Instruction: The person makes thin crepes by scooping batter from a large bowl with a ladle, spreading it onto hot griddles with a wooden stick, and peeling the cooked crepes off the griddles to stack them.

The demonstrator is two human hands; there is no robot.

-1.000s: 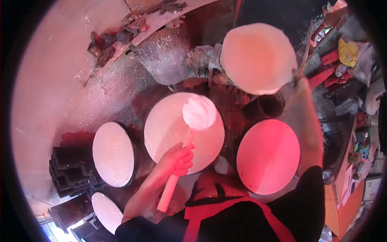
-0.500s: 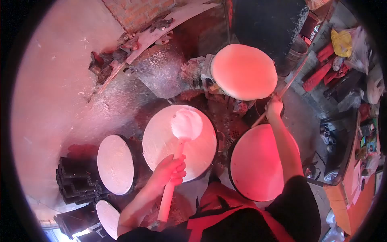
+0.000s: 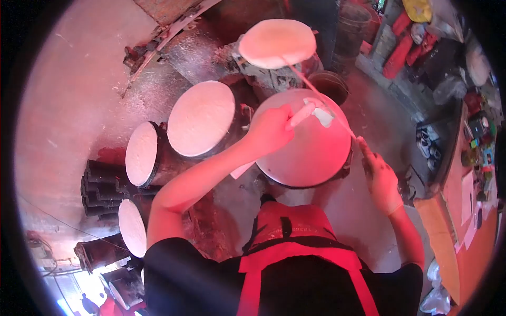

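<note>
My left hand [image 3: 271,130] is wrapped round the thick pale handle of a ladle, over the nearest round griddle [image 3: 303,158]. White batter [image 3: 322,118] shows at the ladle's head; whether it lies on the griddle or is still falling, I cannot tell. To the right of the griddle, my right hand [image 3: 380,181] is closed on the end of a long thin stick [image 3: 348,129]. The stick slants across the griddle, its far end by a pale round sheet [image 3: 276,45] on a stand at the back.
To the left are more round griddles topped with pale batter or pancake [image 3: 201,118], [image 3: 142,154], [image 3: 133,227]. Dark ridged pieces [image 3: 103,184] are stacked by the wall. A bucket [image 3: 329,87] stands behind the nearest griddle, and a cluttered table [image 3: 466,247] is at the right.
My left hand has carried the ladle from the left-hand griddle rightward to the nearest one. My right hand has drawn back towards me along the stick. The whole view has shifted.
</note>
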